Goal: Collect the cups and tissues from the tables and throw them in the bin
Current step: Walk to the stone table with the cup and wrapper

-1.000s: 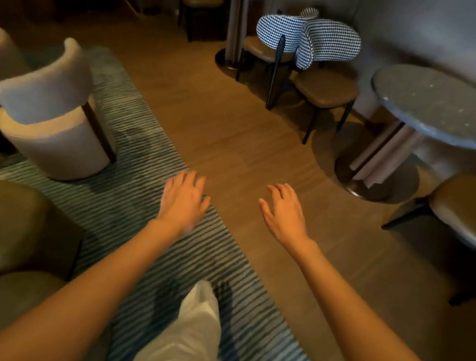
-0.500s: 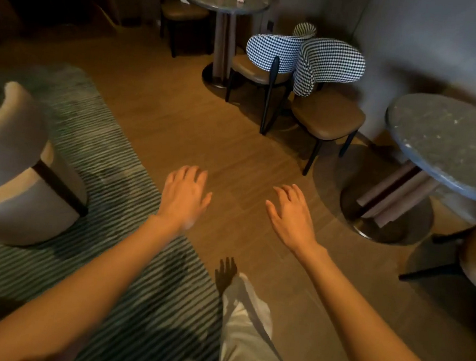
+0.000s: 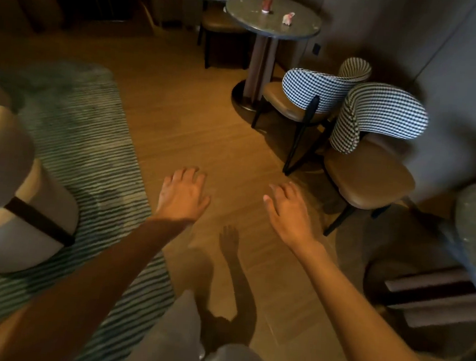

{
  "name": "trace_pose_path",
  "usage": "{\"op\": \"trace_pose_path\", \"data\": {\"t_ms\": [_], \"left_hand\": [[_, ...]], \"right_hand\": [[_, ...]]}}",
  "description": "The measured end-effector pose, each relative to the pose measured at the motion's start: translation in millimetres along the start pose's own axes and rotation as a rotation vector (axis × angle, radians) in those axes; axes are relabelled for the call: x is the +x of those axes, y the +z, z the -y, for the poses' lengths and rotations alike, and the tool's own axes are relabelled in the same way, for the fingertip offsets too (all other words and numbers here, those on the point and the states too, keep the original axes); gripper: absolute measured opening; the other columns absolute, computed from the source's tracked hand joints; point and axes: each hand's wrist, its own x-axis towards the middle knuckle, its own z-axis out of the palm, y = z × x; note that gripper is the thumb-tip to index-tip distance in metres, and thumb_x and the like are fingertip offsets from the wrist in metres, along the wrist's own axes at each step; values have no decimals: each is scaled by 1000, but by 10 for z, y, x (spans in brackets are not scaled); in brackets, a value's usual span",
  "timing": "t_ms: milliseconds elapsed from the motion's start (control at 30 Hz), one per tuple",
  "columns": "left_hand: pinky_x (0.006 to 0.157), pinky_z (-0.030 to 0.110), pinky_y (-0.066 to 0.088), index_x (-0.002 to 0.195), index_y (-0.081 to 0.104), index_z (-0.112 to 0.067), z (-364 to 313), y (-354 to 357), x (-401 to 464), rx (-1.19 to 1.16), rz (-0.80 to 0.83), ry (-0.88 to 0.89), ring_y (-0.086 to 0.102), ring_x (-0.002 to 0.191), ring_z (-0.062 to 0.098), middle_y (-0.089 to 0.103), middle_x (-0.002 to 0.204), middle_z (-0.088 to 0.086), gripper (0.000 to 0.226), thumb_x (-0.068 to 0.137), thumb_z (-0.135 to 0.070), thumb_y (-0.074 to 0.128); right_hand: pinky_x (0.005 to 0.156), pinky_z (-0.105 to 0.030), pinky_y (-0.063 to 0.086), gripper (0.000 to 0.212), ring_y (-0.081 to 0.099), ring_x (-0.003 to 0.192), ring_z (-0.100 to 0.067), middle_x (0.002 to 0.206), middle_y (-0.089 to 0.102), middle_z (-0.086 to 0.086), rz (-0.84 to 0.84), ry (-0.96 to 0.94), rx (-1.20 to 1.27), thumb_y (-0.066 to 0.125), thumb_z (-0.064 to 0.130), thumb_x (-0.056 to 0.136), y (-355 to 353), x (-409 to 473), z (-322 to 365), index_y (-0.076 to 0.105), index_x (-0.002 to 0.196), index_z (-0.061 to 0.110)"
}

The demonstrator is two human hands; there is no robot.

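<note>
**Far bench brought into view; nothing collected**

Head view: round bench now seen nearer than a second ago, carrying cup and tissue. Left hand and right hand spread, empty, well short. Approach judged under way.

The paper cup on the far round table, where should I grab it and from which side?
Judging from here, take the paper cup around its side wall, near the middle, fingers wrapping it from the near, open-floor side. It stands upright on the round table, apart from the crumpled tissue to its right, so nothing blocks a side grip. Both hands are empty.
</note>
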Motion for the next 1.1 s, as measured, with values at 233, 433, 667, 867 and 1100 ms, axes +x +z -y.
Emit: {"op": "trace_pose_path", "data": {"t_ms": [233,433,667,867,1100], "left_hand": [[105,42,30,143,31,-19,439,56,1789,-23,-47,-44,33,133,28,33,149,6,57,93,-41,46],[107,41,29,141,31,-19,816,24,3198,36,-19,0,31,135,28,33,148,6,54,94,-42,44],[108,42,28,142,32,-17,1012,112,4822,35,6,25,29,135,28,33,148,7,53,96,-42,42],[109,42,30,141,33,-16,966,171,6461,3,11,-12,29,135,29,33,148,8,53,96,-41,43],[107,41,31,141,34,-17,889,101,8066,-30,6,-43,30,136,27,35,148,7,52,95,-40,44]], "right_hand": [[111,-35,26,46,29,137,-27,143,43,-13,49,5,32,36,34,102,375,1807,-57,43,140,9],[115,-40,26,47,26,140,-28,147,38,-13,114,29,84,37,33,101,581,3263,-40,41,142,10],[115,-43,27,48,26,140,-28,147,38,-14,124,42,78,38,33,101,717,4882,-329,40,142,8],[116,-42,25,47,23,142,-26,149,37,-12,105,29,103,36,32,101,784,6484,-804,39,142,10],[116,-41,27,47,26,142,-24,149,38,-8,162,13,115,38,33,101,766,8007,-1208,40,142,11]]}}
